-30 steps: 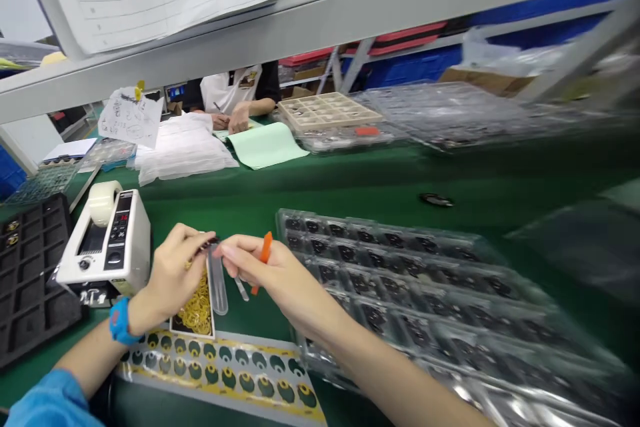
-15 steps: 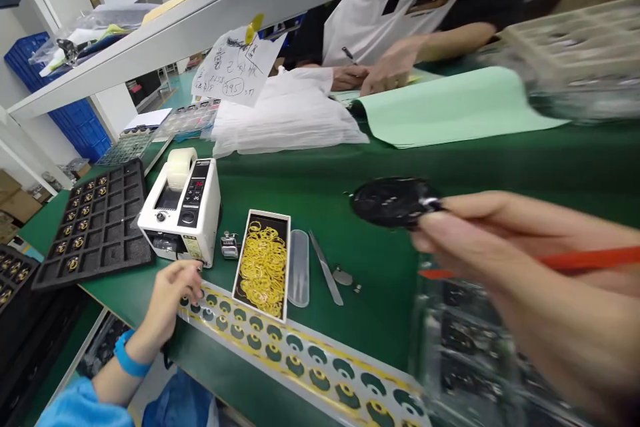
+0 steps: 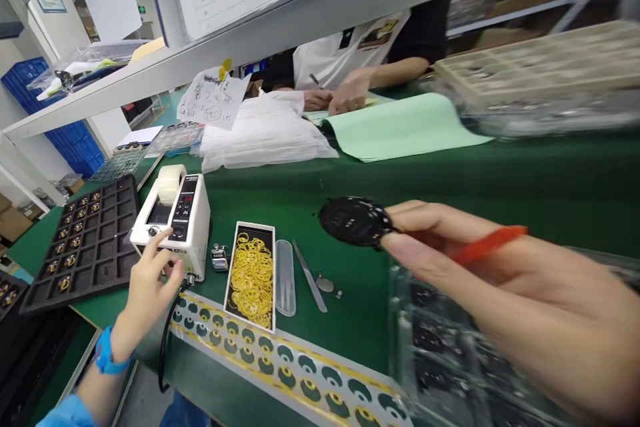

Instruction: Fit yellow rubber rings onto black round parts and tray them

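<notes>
My right hand (image 3: 480, 267) pinches a thin black round part (image 3: 353, 221) by its edge, between thumb and forefinger, above the green table. An orange-red strip (image 3: 493, 245) also shows among the fingers of that hand; its kind I cannot make out. My left hand (image 3: 150, 280), fingers apart and holding nothing visible, is at the front of a white tape dispenser (image 3: 197, 227) with a tape roll (image 3: 171, 181) on top. Its forefinger points at the control panel; whether it touches is unclear. Below lies a sheet of yellow and clear ring stickers (image 3: 280, 363).
A box of yellow rings (image 3: 253, 280), a tally counter (image 3: 219, 257), a clear case (image 3: 285, 278) and tweezers (image 3: 310, 277) lie mid-table. Left stands a black foam tray (image 3: 113, 240); right, clear trays (image 3: 440, 347) of dark parts. A co-worker's hands (image 3: 345, 95) hold a pen behind.
My left hand has risen from the sticker sheet's end to the dispenser's front, its forefinger extended. The black part stays in my right hand, turned flatter to view. The camera view has shifted.
</notes>
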### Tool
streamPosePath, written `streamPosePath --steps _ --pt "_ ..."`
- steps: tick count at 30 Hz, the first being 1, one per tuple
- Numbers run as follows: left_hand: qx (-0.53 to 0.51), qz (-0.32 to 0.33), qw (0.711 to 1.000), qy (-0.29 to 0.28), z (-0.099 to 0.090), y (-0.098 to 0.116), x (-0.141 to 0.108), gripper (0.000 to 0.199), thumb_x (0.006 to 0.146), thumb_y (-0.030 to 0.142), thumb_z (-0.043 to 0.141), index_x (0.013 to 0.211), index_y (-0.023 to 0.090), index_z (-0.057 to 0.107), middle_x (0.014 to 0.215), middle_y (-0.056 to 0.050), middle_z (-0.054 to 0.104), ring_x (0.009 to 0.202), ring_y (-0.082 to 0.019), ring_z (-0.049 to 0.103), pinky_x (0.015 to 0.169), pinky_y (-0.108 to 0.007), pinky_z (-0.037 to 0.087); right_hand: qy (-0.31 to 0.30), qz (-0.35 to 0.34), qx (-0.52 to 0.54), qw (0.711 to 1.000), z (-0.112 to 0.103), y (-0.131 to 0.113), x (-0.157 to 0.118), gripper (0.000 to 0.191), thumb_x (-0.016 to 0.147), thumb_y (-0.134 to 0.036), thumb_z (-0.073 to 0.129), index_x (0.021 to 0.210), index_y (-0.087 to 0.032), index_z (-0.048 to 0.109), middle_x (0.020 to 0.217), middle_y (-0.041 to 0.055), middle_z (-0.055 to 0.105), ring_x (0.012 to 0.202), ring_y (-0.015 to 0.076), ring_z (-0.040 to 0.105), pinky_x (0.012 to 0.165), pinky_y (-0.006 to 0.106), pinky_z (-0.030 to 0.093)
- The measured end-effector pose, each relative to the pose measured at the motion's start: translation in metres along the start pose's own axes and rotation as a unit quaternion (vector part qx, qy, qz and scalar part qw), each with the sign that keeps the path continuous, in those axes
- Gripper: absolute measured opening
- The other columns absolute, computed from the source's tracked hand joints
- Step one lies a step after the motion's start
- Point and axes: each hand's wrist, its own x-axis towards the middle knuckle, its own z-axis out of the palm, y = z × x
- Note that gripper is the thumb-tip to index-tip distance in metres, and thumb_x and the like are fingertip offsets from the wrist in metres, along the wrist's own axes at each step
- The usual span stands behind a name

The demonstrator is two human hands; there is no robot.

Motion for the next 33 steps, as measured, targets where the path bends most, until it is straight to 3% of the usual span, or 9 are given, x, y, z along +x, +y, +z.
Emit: streamPosePath --steps 3,6,10,13,18,33 --pt "0.071 0.038 0.991 -0.104 -0.010 0.024 0.015 0.020 0.087 0.021 0.054 0.066 0.018 0.055 0.113 -0.009 0.060 0.067 -0.016 0.052 0.057 -0.028 0.033 -0.047 -0.014 0.009 0.999 0.001 -0.011 0.005 0.049 0.081 -0.073 0.057 0.079 -0.024 0.061 0.080 0.0070 0.056 0.070 0.0201 0.051 0.058 0.031 0.043" --pt "0.016 0.087 0.986 -0.143 -0.011 0.049 0.028 0.026 0.094 0.025 0.048 0.069 0.019 0.053 0.097 -0.007 0.059 0.078 -0.019 0.054 0.059 -0.028 0.034 -0.096 0.016 0.046 0.994 0.002 -0.017 0.008 0.052 0.081 -0.074 0.054 0.081 -0.023 0.059 0.082 0.0069 0.056 0.072 0.0200 0.051 0.060 0.030 0.044" --pt "-0.147 0.170 0.953 -0.204 0.017 0.076 0.043 0.028 0.096 0.030 0.049 0.070 0.019 0.051 0.080 -0.002 0.049 0.071 -0.016 0.047 0.064 -0.028 0.035 -0.135 0.054 0.103 0.984 0.002 -0.015 0.014 0.052 0.080 -0.071 0.059 0.077 -0.020 0.052 0.075 0.0012 0.046 0.069 0.0153 0.043 0.064 0.027 0.041" --pt "-0.204 0.172 0.930 -0.252 0.047 0.083 0.053 0.028 0.095 0.031 0.053 0.070 0.019 0.051 0.075 0.000 0.043 0.068 -0.015 0.041 0.061 -0.028 0.032 -0.174 0.062 0.152 0.971 0.002 -0.009 0.019 0.050 0.082 -0.067 0.060 0.075 -0.019 0.047 0.070 -0.0023 0.039 0.064 0.0124 0.037 0.062 0.025 0.036" --pt "-0.206 0.161 0.926 -0.273 0.075 0.078 0.062 0.025 0.093 0.030 0.056 0.070 0.019 0.057 0.073 0.001 0.040 0.065 -0.014 0.038 0.057 -0.028 0.027 -0.225 0.064 0.185 0.955 0.004 -0.006 0.020 0.050 0.085 -0.065 0.059 0.077 -0.018 0.045 0.071 -0.0029 0.039 0.065 0.0113 0.036 0.063 0.025 0.031" --pt "-0.198 0.152 0.936 -0.249 0.081 0.072 0.062 0.028 0.090 0.028 0.056 0.064 0.019 0.057 0.068 0.001 0.039 0.060 -0.013 0.037 0.054 -0.027 0.027 -0.217 0.091 0.152 0.960 0.007 -0.006 0.016 0.053 0.084 -0.069 0.057 0.075 -0.019 0.043 0.070 -0.0029 0.034 0.065 0.0120 0.032 0.061 0.025 0.029"
